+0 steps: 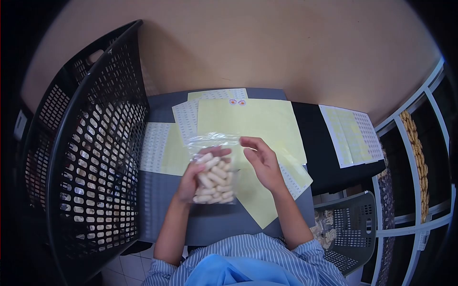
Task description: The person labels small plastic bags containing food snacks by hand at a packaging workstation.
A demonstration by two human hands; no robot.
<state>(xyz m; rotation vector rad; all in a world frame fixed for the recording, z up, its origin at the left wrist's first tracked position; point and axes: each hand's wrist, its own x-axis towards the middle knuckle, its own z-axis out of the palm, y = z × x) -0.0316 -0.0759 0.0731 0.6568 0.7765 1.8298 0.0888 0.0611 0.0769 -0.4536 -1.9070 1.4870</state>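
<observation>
My left hand (191, 178) grips a clear zip bag (215, 143) from its left side, thumb in front and fingers behind. Packed inside are several pale, finger-shaped pieces (217, 175), their kind not clear. The bag stands upright above the grey table (162, 200). Just right of its top edge is my right hand (262, 162), fingers curved and parted from the thumb, with nothing in it. Behind both hands lies a pale yellow sheet (257, 119) bearing two small round stickers (237, 102) near its far edge.
Printed label sheets (155, 143) lie at the left, partly under others. A tall black perforated basket (95, 157) rises on the left. On the right are a black surface with more sheets (350, 136), a lower basket (353, 224) holding bags, and a metal rack (405, 157).
</observation>
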